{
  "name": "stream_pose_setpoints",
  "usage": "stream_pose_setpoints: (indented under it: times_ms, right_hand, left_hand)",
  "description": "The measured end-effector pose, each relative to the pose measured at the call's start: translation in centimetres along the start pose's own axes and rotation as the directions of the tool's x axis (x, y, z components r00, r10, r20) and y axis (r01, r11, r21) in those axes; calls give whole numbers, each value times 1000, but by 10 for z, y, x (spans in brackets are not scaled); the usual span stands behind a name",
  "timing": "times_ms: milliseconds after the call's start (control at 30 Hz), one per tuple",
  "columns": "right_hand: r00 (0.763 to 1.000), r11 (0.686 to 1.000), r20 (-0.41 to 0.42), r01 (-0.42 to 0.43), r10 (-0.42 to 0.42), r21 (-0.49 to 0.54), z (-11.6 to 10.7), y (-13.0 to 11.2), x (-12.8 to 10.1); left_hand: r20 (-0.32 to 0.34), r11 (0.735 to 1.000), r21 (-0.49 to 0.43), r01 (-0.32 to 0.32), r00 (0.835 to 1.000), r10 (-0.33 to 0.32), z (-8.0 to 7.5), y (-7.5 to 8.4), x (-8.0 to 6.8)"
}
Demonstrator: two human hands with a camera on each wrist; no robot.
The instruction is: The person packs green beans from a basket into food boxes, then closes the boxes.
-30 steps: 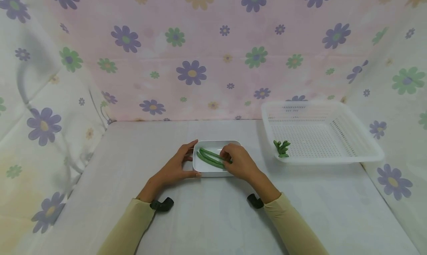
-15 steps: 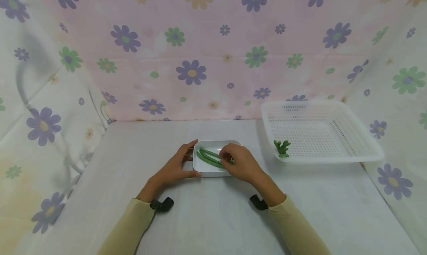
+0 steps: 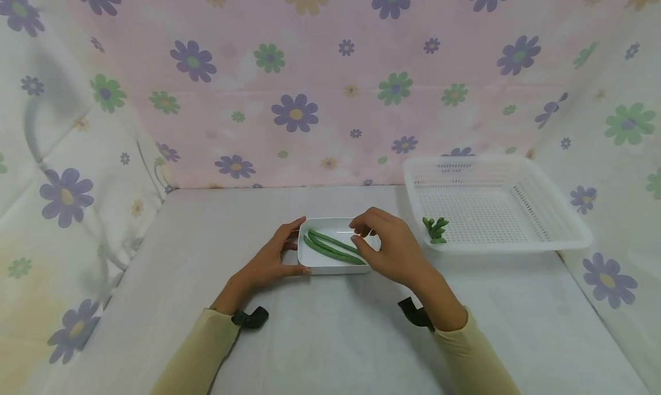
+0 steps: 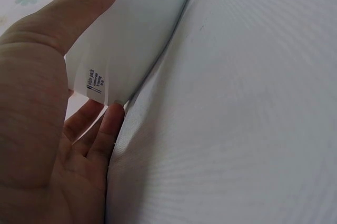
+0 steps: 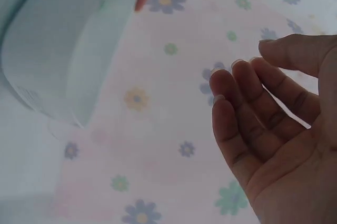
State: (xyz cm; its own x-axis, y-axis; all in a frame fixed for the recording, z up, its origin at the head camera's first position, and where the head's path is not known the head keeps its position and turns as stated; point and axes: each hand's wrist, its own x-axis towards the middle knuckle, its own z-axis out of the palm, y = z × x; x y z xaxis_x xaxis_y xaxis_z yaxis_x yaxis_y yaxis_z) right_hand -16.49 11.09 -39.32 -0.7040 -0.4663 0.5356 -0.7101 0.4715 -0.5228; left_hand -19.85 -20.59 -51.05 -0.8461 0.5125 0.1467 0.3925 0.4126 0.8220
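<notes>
Long green beans point(image 3: 335, 252) lie lengthwise in a small white rectangular dish point(image 3: 330, 270) in the middle of the table. My left hand point(image 3: 271, 260) grips the dish's left end, thumb along the near side and fingers behind. In the left wrist view that hand point(image 4: 31, 108) spans the dish wall point(image 4: 137, 29), which carries small dark print. Over the dish's right end my right hand point(image 3: 392, 247) hovers, apart from the beans. The right wrist view shows this hand point(image 5: 279, 124) with loosely bent fingers and nothing between them and the thumb.
A white perforated plastic basket point(image 3: 503, 248) stands at the right of the table point(image 3: 330, 337). A bunch of short green bean pieces point(image 3: 436, 231) shows at its near left corner. Flowered cloth point(image 3: 330, 148) hangs behind and at both sides.
My right hand has let go of the beans and lifted back to the right, its fingers parting. The beans' right ends now show in the dish. My left hand has stayed put.
</notes>
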Motion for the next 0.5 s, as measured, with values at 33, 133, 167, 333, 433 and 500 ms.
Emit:
stream_pose_setpoints:
  times_ms: [33, 133, 167, 333, 433, 500]
  right_hand:
    - [1000, 1000, -11, 13, -13, -5, -3, -1, 0]
    - [998, 999, -43, 42, -43, -23, -15, -5, -1]
    - [997, 998, -55, 49, -51, -28, -20, -6, -1]
    - [987, 996, -132, 90, -92, -23, -41, -11, -3]
    - [981, 994, -162, 108, -110, -23, -51, -11, -5]
    - [978, 993, -170, 115, -118, -29, -57, -9, -7]
  left_hand:
    - [-1, 1000, -2, -2, 1000, 2, 0, 0, 0]
    - [-2, 1000, -3, -10, 1000, 10, 0, 1, 0]
    - [-2, 1000, -4, -11, 1000, 11, 0, 1, 0]
    - [0, 1000, -7, -6, 1000, 6, 0, 1, 0]
    - [-1, 1000, -3, -3, 1000, 3, 0, 1, 0]
    - [-1, 1000, -2, 1, 1000, -1, 0, 0, 0]
